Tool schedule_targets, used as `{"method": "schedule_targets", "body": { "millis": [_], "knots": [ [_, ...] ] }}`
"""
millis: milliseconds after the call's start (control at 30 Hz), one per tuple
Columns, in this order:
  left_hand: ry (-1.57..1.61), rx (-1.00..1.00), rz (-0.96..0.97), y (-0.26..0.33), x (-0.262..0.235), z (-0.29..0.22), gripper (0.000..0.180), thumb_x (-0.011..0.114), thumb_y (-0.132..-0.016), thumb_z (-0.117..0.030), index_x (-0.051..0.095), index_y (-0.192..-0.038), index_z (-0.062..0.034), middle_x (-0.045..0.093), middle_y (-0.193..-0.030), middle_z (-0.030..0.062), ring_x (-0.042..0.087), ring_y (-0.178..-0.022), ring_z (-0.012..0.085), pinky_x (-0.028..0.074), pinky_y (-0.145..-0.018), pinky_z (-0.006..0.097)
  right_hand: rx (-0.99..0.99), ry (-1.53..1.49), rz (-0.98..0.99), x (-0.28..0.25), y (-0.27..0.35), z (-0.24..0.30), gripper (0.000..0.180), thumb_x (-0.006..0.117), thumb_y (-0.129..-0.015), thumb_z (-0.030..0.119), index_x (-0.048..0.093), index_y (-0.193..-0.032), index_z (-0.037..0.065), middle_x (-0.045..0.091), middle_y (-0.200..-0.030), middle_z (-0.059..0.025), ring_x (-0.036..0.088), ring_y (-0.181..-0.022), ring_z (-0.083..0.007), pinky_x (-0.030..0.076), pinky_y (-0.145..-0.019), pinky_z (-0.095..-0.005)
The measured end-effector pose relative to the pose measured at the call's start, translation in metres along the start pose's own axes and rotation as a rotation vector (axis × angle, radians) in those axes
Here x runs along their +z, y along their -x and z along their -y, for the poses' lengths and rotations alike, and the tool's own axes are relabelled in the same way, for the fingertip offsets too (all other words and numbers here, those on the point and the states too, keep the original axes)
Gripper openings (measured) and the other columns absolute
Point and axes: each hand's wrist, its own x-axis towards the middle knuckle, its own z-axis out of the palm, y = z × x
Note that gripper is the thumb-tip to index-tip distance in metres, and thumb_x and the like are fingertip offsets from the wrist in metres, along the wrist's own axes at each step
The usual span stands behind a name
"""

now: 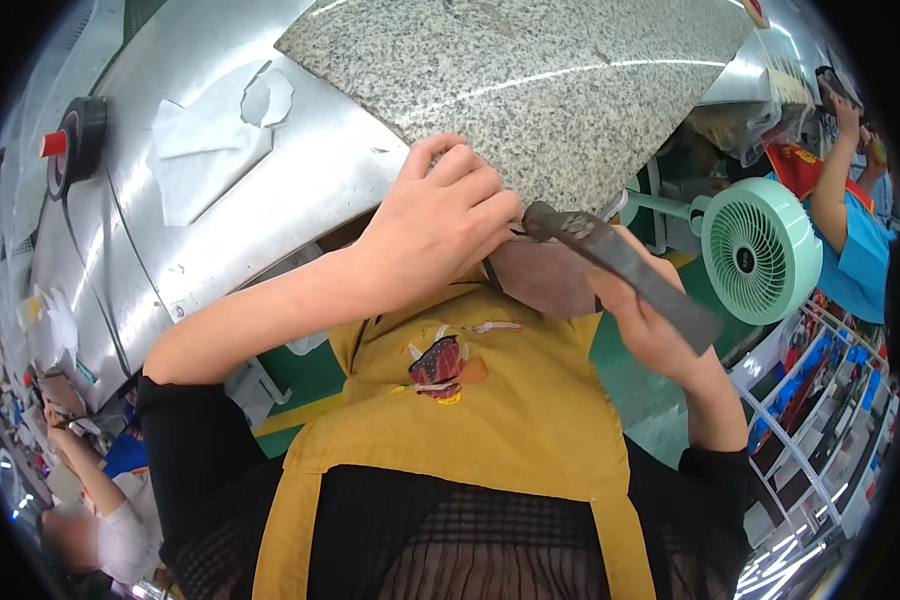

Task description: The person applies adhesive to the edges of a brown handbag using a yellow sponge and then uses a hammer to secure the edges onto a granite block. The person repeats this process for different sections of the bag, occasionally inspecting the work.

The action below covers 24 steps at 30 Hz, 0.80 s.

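My right hand (650, 315) is closed round a hammer (625, 265) with a long dark metal head, whose handle is mostly hidden by the hand. The blunt end of the head is beside the fingertips of my left hand (440, 225). That hand is closed, its bent fingers at the near edge of a speckled stone slab (560, 110). From under it a brownish-pink, leather-like piece (540, 275) hangs over the slab's edge in front of my yellow apron (470, 430). What lies directly under the left fingertips is hidden.
Left of the slab, a metal tabletop (320, 150) carries a torn white sheet (210, 150) and a black tape roll (85, 145) with a red centre. A mint-green fan (760, 250) stands at right, near a rack (820, 400). Other people work at both sides.
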Motion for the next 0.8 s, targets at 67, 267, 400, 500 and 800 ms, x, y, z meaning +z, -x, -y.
{"method": "schedule_targets", "body": {
  "millis": [67,267,400,500,800],
  "knots": [
    [0.043,-0.001,0.096,-0.005,-0.005,-0.005,0.012,0.068,-0.073,-0.011,0.059,-0.082,-0.0105,0.055,-0.081,-0.0002,0.053,-0.084,0.0203,0.041,-0.088,0.04,0.006,-0.053,-0.107,-0.001,0.009,-0.006,0.023,0.053,-0.092,0.008,0.052,-0.113,-0.001,0.054,-0.079,-0.0115,0.05,-0.066,-0.021,0.043,-0.062,-0.0291],
    [0.306,-0.166,0.196,-0.025,0.001,-0.031,0.01,0.064,-0.076,-0.01,0.057,-0.083,-0.0082,0.054,-0.08,0.0029,0.054,-0.075,0.0214,0.048,-0.066,0.033,0.114,-0.175,-0.251,-0.016,0.031,-0.016,0.025,0.036,-0.1,0.014,0.054,-0.109,0.0,0.041,-0.072,0.0025,0.034,-0.058,-0.0057,0.028,-0.051,-0.0218],
    [0.12,-0.115,0.165,-0.033,0.023,-0.03,0.007,0.062,-0.079,-0.01,0.058,-0.085,-0.0078,0.053,-0.084,0.0053,0.057,-0.072,0.0234,0.049,-0.062,0.033,0.12,-0.091,-0.218,-0.018,0.034,-0.018,0.027,0.053,-0.094,0.008,0.052,-0.118,-0.002,0.056,-0.083,-0.0079,0.048,-0.068,-0.0129,0.044,-0.064,-0.0254],
    [0.185,-0.126,0.193,-0.03,0.014,-0.025,0.009,0.061,-0.079,-0.009,0.06,-0.088,-0.0081,0.053,-0.083,0.0054,0.058,-0.074,0.023,0.049,-0.062,0.032,-0.027,0.119,-0.158,-0.012,0.03,-0.022,0.031,0.055,-0.088,0.003,0.05,-0.118,-0.001,0.06,-0.096,-0.0161,0.062,-0.079,-0.0296,0.05,-0.069,-0.0339],
    [-0.04,0.196,-0.012,-0.009,0.025,-0.021,0.027,0.061,-0.067,-0.01,0.059,-0.093,-0.0047,0.053,-0.086,0.0044,0.054,-0.076,0.0196,0.046,-0.064,0.03,-0.088,0.182,-0.089,-0.02,0.028,-0.011,0.033,0.054,-0.085,0.001,0.05,-0.118,-0.001,0.06,-0.101,-0.0189,0.061,-0.086,-0.0392,0.05,-0.069,-0.0386]
  ]
}}
